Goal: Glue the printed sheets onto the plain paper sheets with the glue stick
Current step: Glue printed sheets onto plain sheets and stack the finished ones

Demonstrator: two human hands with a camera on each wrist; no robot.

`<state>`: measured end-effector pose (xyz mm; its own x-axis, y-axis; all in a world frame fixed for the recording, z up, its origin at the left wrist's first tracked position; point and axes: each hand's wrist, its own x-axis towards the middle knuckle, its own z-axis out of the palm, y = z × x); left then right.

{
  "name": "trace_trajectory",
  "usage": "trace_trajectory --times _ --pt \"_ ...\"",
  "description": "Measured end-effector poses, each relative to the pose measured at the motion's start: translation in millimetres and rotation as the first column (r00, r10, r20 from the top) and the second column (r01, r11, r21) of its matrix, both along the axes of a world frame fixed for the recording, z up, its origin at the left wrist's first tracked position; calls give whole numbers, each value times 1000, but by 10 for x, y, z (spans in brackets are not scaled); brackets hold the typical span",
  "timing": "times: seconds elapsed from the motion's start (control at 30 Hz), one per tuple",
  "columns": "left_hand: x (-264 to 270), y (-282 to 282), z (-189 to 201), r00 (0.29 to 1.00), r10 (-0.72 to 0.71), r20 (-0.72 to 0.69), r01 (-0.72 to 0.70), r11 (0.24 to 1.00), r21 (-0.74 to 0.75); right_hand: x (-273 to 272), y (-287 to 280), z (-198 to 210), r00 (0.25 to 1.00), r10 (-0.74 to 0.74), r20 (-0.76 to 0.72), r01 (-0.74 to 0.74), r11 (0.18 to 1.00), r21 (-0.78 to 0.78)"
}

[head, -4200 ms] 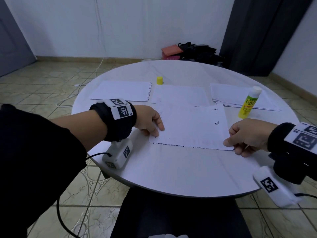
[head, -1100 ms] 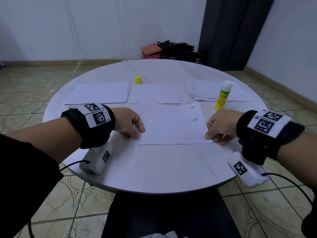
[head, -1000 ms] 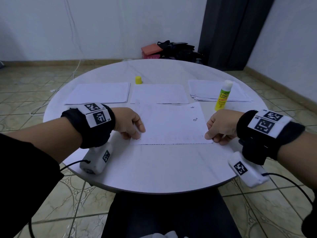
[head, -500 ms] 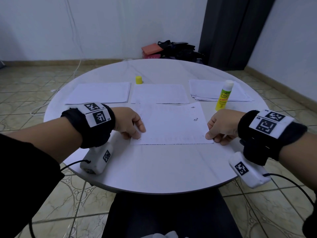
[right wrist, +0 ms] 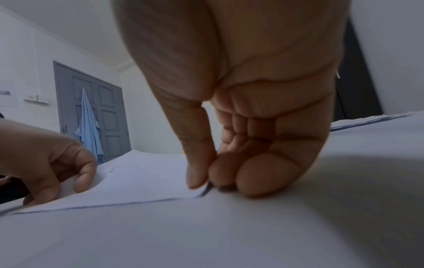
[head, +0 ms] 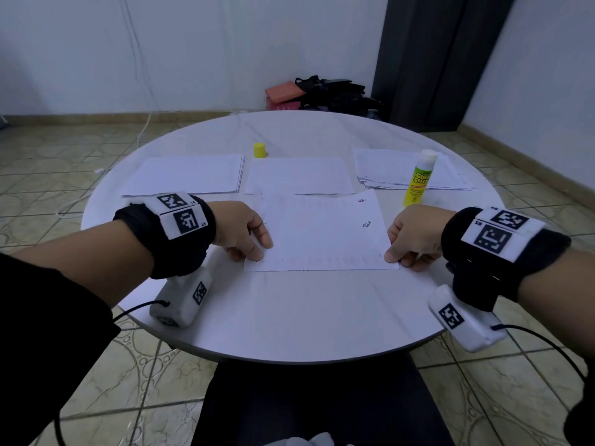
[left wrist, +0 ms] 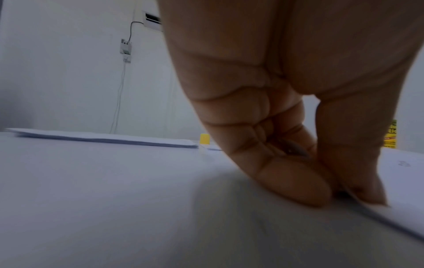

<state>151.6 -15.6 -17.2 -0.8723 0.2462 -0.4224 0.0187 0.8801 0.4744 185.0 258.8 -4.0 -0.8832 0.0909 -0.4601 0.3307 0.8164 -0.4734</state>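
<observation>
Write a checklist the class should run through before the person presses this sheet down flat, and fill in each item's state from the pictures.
1. Left hand pinches the near left corner of the sheet: ok.
2. Right hand pinches the near right corner; the wrist view shows thumb on top: ok.
3. Sheet's edges lined up with a sheet beneath: cannot tell; only a dark line shows along the near edge.
4. Glue already spread under the sheet: cannot tell, underside hidden.
5. Glue stick upright and clear of the sheet: ok.
6. Yellow cap back on the stick: not ok, it stands apart on the table.
</observation>
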Motion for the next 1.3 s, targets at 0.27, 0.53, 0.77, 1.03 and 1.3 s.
trace_trajectory --times 0.27,0.53,0.77,1.03,1.3 --pt "-1 10 -3 1000 -4 -10 4 1000 -8 -6 -12 -2 1000 7 12 -8 1000 22" --pt "-17 3 -13 1000 -14 -11 14 1000 -19 -15 -22 -6 999 9 37 -10 999 31" --pt "-43 2 -15 999 -50 -21 48 995 -87 -22 -56 -31 999 -21 -48 22 1000 8" --pt "-107 212 247 978 -207 -30 161 837 -523 50 -144 131 974 226 -30 -204 921 333" --pt "-171 1373 249 863 -474 -174 288 745 -602 -19 -208 190 941 334 49 -314 809 497"
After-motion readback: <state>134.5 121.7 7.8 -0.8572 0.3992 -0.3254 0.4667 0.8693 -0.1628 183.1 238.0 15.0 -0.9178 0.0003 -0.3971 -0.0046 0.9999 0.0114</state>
